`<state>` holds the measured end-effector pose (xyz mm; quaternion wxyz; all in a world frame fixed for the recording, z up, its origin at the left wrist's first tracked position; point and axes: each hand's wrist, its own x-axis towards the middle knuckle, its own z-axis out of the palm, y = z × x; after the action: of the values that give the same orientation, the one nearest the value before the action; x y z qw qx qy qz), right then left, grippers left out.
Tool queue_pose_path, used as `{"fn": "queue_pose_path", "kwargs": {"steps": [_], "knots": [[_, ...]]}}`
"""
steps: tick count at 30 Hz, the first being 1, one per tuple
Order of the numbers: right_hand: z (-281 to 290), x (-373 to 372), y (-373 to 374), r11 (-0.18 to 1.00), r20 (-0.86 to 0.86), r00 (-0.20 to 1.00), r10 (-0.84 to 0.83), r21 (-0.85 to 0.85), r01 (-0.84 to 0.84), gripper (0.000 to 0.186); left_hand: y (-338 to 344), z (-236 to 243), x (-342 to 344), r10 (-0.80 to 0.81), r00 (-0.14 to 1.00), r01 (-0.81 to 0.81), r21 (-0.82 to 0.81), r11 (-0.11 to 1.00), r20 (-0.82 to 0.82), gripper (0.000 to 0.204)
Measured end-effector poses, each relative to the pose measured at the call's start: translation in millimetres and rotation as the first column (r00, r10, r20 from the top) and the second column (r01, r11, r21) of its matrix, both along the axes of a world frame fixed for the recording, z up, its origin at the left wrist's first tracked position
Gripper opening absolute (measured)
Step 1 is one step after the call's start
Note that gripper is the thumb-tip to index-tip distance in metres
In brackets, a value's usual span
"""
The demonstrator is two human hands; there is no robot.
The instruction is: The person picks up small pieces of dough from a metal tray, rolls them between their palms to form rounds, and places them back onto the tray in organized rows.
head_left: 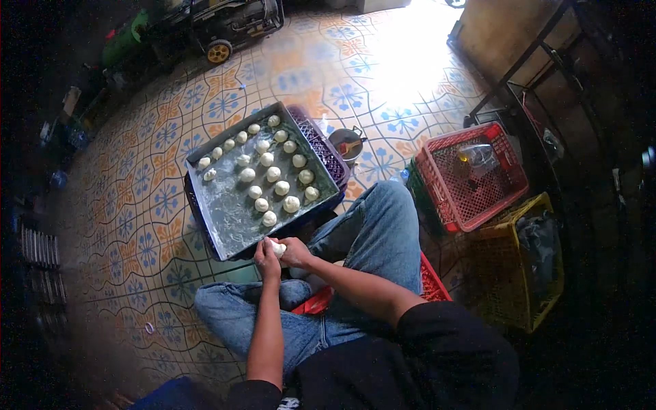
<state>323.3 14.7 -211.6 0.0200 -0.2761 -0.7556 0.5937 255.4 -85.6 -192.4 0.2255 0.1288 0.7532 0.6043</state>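
Between my two hands, just off the near edge of the metal tray, is a white dough ball (279,249). My left hand (264,255) closes around its left side. From the right, my right hand (296,253) grips it too, with bent fingers. Beyond them lies the square metal tray (229,215), dusted with flour. Several round dough balls (266,159) sit in loose rows on it, mostly toward the far and right sides. The tray rests on a purple plastic crate (321,143). Parts of the dough are hidden by my fingers.
A metal pot (347,145) stands on the patterned tile floor right of the tray. Farther right are a red crate (471,178) with a clear plastic bag inside and a yellow crate (523,273). A wheeled machine (236,31) is at the back. My legs are crossed near the tray.
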Motion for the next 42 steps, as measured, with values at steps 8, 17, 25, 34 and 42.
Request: {"fn": "queue_pose_path", "kwargs": {"steps": [8, 17, 25, 34, 42], "knots": [[4.1, -3.9, -2.9, 0.995, -0.027, 0.996, 0.086, 0.062, -0.084, 0.042, -0.1, -15.3, 1.4, 0.033, 0.996, -0.054, 0.260, 0.964, 0.084, 0.048], [9.7, -2.9, -4.1, 0.998, 0.033, 0.997, 0.064, -0.003, -0.064, 0.045, -0.7, -24.8, 1.4, -0.002, 0.947, -0.119, 0.358, 0.926, 0.320, 0.069], [-3.9, -3.8, -2.8, 0.997, 0.137, 0.988, 0.074, 0.018, -0.077, 0.048, -1.3, -14.4, 4.1, 0.040, 0.976, -0.062, 0.097, 0.993, 0.215, 0.061], [-10.2, -1.6, -1.0, 0.994, 0.116, 0.987, 0.109, 0.012, -0.111, 0.046, 0.5, -11.6, 4.8, 0.076, 0.960, -0.111, 0.115, 0.987, 0.271, 0.046], [23.3, -1.2, -9.8, 1.000, 0.048, 0.999, -0.017, -0.017, 0.018, 0.043, -12.1, -19.1, -8.6, 0.165, 0.962, -0.209, 0.200, 0.957, 0.218, 0.048]]}}
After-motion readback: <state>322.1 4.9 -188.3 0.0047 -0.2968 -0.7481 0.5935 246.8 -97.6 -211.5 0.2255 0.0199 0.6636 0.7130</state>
